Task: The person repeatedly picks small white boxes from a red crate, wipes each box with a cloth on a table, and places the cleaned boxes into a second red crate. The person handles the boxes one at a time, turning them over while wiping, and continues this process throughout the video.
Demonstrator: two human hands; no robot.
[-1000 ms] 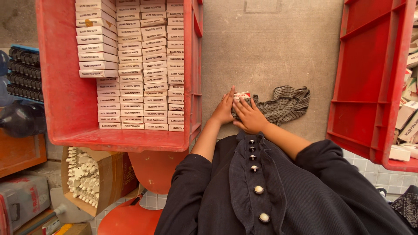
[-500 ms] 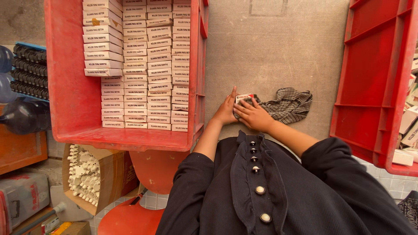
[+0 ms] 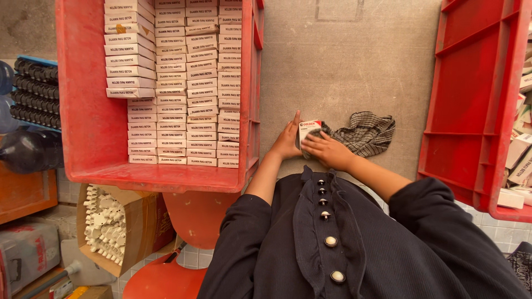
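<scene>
- Small white box with a red band on top sits on the grey concrete surface, held between both hands, its face tipped up toward the camera.
- Left hand flat against the box's left side, fingers straight and together, pointing away from the body.
- Right hand on the box's right and lower side, fingers slightly spread and curled onto it; fingertips touch the box face.
- Both hands press on the box from opposite sides; neither fully wraps it.
- Checked grey cloth lies crumpled just right of the box, partly under the right hand, touching the box edge.
- Red crate to the left, filled with rows of small white boxes stacked neatly on edge; the left part of the crate floor is bare.
- Second red crate on the right, well apart from the hands, loose white boxes jumbled at its far right edge.
- Cardboard carton below the left crate holds white plastic pieces.
- Black ridged parts stacked at far left.
- Dark buttoned garment fills the lower frame, sleeves running to both wrists.
- Orange stool shows under the left crate edge.
</scene>
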